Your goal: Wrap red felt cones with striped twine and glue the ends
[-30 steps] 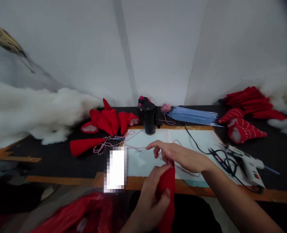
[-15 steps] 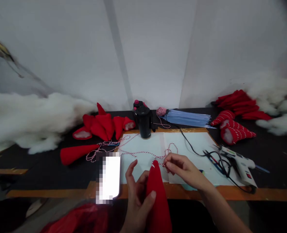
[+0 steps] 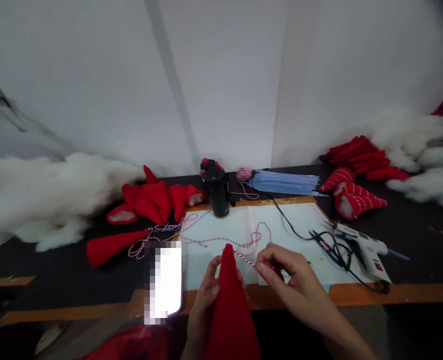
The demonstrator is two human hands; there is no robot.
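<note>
- Left hand point(image 3: 202, 300): its fingers curl closed around the side of a red felt cone point(image 3: 231, 310), which stands tip-up at the near edge of the white sheet point(image 3: 292, 225).
- Right hand point(image 3: 296, 282): thumb and forefinger pinch closed on red-and-white baker's twine point(image 3: 245, 246), just beside the cone's tip. Whether the twine touches the felt is hidden.
- Change: the cone now stands higher in the left hand, and the right hand has moved closer to its tip.
- Beyond the sheet: a black insulated bottle point(image 3: 216, 192), a ball of the twine point(image 3: 244, 174) and blue glue sticks point(image 3: 285, 182).
- Right of the sheet: a white hot glue gun point(image 3: 360, 252), black-handled snips point(image 3: 326, 252), striped red cones point(image 3: 356, 201) and flat red felt pieces point(image 3: 356, 160).
- Left of the sheet: a loose red felt cone point(image 3: 112, 248), a cluster of red cones point(image 3: 154, 200), white polyester stuffing point(image 3: 49, 200) and a pixelated bright patch point(image 3: 165, 280).
</note>
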